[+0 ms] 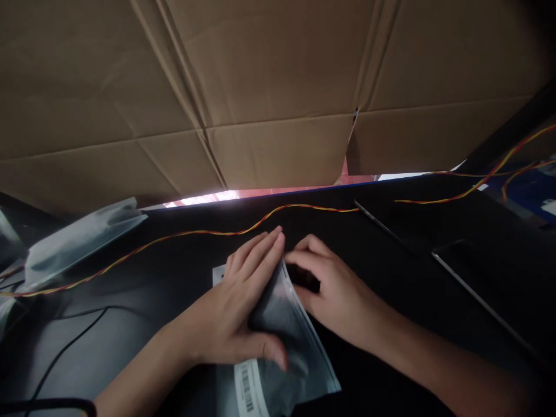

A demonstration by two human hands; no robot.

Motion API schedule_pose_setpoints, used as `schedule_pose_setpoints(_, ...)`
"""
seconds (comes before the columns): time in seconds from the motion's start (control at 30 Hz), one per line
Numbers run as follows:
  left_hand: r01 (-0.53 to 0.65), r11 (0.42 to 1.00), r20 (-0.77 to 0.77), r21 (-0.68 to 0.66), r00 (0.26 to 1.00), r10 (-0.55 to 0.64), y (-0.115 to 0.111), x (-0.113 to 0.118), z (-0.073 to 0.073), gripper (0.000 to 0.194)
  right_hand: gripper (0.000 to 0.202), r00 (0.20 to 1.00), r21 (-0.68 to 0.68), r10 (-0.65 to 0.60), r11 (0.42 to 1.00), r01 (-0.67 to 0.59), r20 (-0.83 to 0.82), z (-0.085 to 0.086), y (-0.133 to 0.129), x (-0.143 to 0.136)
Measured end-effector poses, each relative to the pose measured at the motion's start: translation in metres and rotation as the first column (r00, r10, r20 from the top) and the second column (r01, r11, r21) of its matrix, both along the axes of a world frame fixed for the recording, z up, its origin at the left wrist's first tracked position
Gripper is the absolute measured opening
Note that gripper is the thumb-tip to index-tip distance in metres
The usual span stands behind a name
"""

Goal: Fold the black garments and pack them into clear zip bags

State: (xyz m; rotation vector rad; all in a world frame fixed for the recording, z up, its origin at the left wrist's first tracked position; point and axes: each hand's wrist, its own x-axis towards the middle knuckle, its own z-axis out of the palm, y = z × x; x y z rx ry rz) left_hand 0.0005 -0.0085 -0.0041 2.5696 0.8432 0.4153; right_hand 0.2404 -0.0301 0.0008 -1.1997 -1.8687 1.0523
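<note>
A clear plastic bag [299, 353] with a zip-style edge and a white barcode label [248, 388] lies on the black table in the lower middle. My left hand [243, 301] rests flat on the bag, its fingers stretched forward and its thumb spread across the plastic. At the bag's upper right edge, my right hand [324, 278] has its fingers curled in a pinch. The fingertips of the right hand touch or nearly touch the edge, and what is between them is hidden.
A twisted red and yellow wire [191, 233] crosses the black table [174, 284] behind the hands. Another plastic bag [82, 243] lies at left, near a thin black cable [69, 346]. Two dark flat objects with shiny edges are at right. Cardboard [278, 75] stands behind.
</note>
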Motion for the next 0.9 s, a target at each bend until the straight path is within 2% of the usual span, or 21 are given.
schedule_pose_setpoints(0.07,-0.047,0.999,-0.047,0.022,0.998,0.048,0.001,-0.003,-0.005,0.131,0.028,1.0,-0.174,-0.001,0.985,0.006,0.03,0.002,0.007,0.011)
schedule_pose_setpoints(0.17,-0.073,0.995,-0.094,0.064,0.992,0.078,0.0,-0.006,-0.006,0.127,0.028,0.993,-0.394,0.102,0.912,-0.114,-0.053,0.007,0.013,0.023)
schedule_pose_setpoints(0.23,-0.055,0.996,-0.089,0.071,0.994,0.062,-0.003,-0.004,-0.004,0.125,0.03,0.975,-0.463,0.142,0.861,-0.208,-0.173,0.007,0.014,0.022)
schedule_pose_setpoints(0.33,0.021,0.999,-0.071,0.037,0.997,-0.018,-0.008,0.002,0.001,0.12,0.04,0.935,-0.521,0.048,0.82,-0.237,-0.35,0.001,0.008,0.008)
schedule_pose_setpoints(0.4,0.07,0.997,-0.067,0.014,0.995,-0.069,-0.011,0.006,0.004,0.118,0.042,0.902,-0.518,-0.027,0.826,-0.222,-0.431,-0.004,0.002,-0.004)
schedule_pose_setpoints(0.5,0.083,0.997,-0.075,0.011,0.994,-0.082,-0.014,0.008,0.008,0.119,0.028,0.912,-0.437,0.009,0.876,-0.205,-0.41,-0.007,-0.005,-0.012)
schedule_pose_setpoints(0.6,0.032,0.999,-0.084,0.018,0.996,-0.03,-0.013,0.005,0.009,0.101,0.01,0.98,-0.267,0.096,0.953,-0.14,-0.173,0.001,-0.004,-0.003)
schedule_pose_setpoints(0.67,-0.045,0.998,-0.094,0.033,0.994,0.048,-0.01,0.0,0.006,0.086,0.01,0.989,-0.233,0.145,0.961,-0.148,-0.031,0.007,0.0,0.006)
schedule_pose_setpoints(0.73,-0.136,0.99,-0.13,0.046,0.981,0.141,-0.008,-0.003,0.0,0.08,0.009,0.972,-0.351,0.233,0.909,-0.226,-0.022,0.01,0.004,0.015)
schedule_pose_setpoints(0.8,-0.197,0.979,-0.192,0.047,0.96,0.202,-0.007,-0.003,-0.007,0.082,0.01,0.945,-0.485,0.307,0.814,-0.321,-0.11,0.009,0.006,0.019)
schedule_pose_setpoints(0.9,-0.228,0.973,-0.256,0.045,0.939,0.232,-0.009,-0.001,-0.014,0.087,0.014,0.916,-0.586,0.324,0.705,-0.4,-0.236,0.006,0.006,0.018)
